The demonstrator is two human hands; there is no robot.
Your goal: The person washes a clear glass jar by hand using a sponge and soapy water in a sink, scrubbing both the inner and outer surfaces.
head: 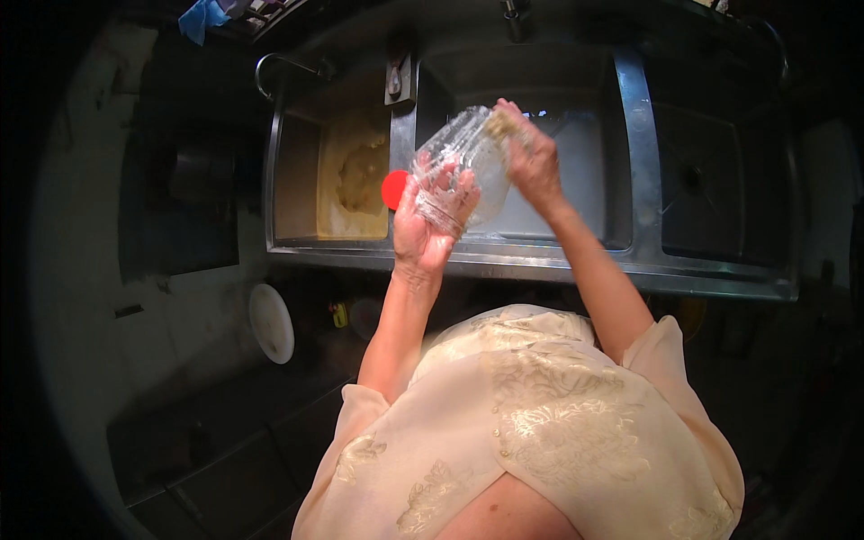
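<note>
A clear ribbed plastic jar is tilted over the middle basin of a steel sink. My left hand supports it from below at its lower-left end, fingers spread along the wall and showing through the plastic. At the upper right, my right hand presses a tan scrubbing pad against the jar; both are blurred there. Beside my left hand, a flat red disc, perhaps a lid, shows at the divider between the left and middle basins. My hand partly covers it.
The left basin holds brownish liquid. Steel dividers separate three basins; the right one has a drain. A small holder with a light object stands on the left divider. Curved taps rise behind. A white round board stands below left.
</note>
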